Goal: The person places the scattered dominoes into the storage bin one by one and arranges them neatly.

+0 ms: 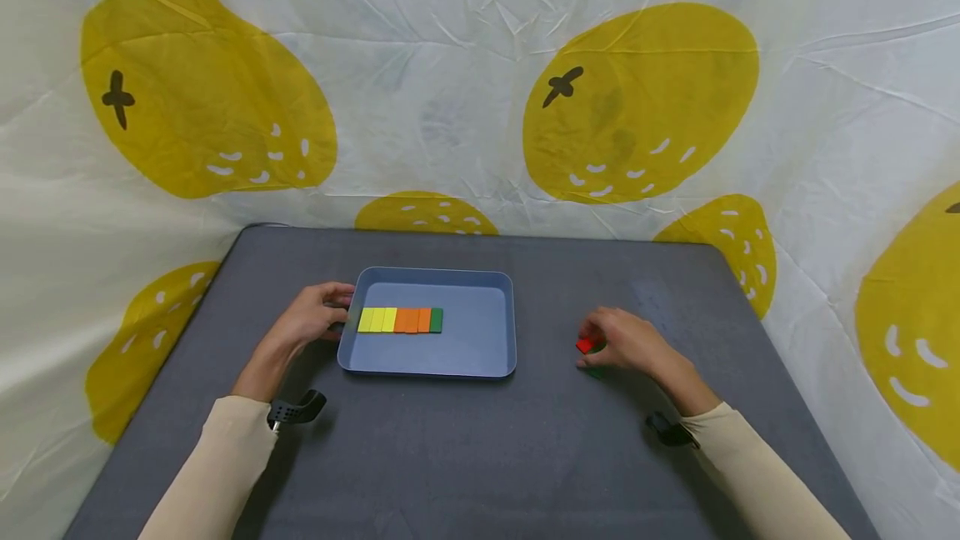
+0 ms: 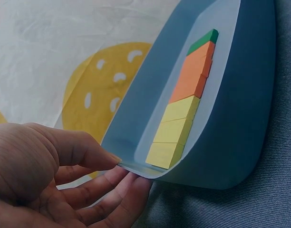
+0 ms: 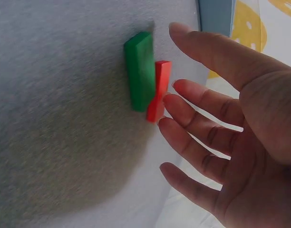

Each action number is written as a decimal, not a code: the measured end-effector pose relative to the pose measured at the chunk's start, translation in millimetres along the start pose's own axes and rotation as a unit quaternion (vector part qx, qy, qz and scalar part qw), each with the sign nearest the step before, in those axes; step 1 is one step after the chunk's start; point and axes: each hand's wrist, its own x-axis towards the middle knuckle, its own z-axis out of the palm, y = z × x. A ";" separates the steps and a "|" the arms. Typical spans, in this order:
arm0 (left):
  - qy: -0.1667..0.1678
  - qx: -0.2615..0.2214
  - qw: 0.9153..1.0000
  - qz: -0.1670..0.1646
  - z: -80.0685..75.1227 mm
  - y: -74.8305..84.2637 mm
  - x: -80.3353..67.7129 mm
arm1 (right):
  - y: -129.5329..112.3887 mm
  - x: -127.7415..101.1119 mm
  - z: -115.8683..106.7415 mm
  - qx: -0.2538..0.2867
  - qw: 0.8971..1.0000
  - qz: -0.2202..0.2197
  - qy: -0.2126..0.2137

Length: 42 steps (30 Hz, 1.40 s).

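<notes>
A blue-grey tray (image 1: pixel 480 323) lies on the table, with a row of small flat blocks in it: yellow (image 1: pixel 377 320), orange (image 1: pixel 412 320) and one green (image 1: pixel 437 320) at the right end. At the tray's left end, my left hand (image 1: pixel 318 315) pinches the rim, thumb on top and fingers against the outside. Right of the tray, my right hand (image 1: pixel 618 342) is beside a red block (image 3: pixel 159 90) and a loose green block (image 3: pixel 140 71). In the right wrist view its thumb stands apart from the fingers, whose tips are at the red block; contact is hard to tell.
Dark grey cloth covers the table (image 1: pixel 450 457). Behind it hangs a white sheet (image 1: pixel 450 107) printed with large yellow fruit shapes. Each wrist wears a black band, such as the left strap (image 1: pixel 300 408).
</notes>
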 end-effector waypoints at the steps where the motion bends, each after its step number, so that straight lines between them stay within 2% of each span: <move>1: 0.000 0.001 1.000 0.000 0.2 0.4 0.0 | 0.8 -1.9 -0.1 -0.001 1.000 0.001 -0.001; 5: 0.004 0.002 1.000 -0.003 0.7 1.8 0.7 | 2.5 -7.8 -1.4 0.001 1.000 0.012 -0.006; 12: 0.004 0.002 1.000 -0.008 0.9 1.3 2.6 | 5.5 -12.6 -0.3 0.014 0.997 0.062 -0.041; 16: 0.004 0.000 1.000 -0.007 0.7 1.2 2.6 | 4.7 -14.2 0.3 0.010 0.997 0.068 -0.047; 29: 0.005 0.001 1.000 -0.006 1.5 0.2 1.6 | -2.6 -16.2 0.4 -0.034 0.998 0.041 -0.030; 42: 0.006 -0.001 1.000 -0.010 1.8 0.4 1.9 | -5.9 -9.7 0.1 -0.040 0.999 0.018 -0.001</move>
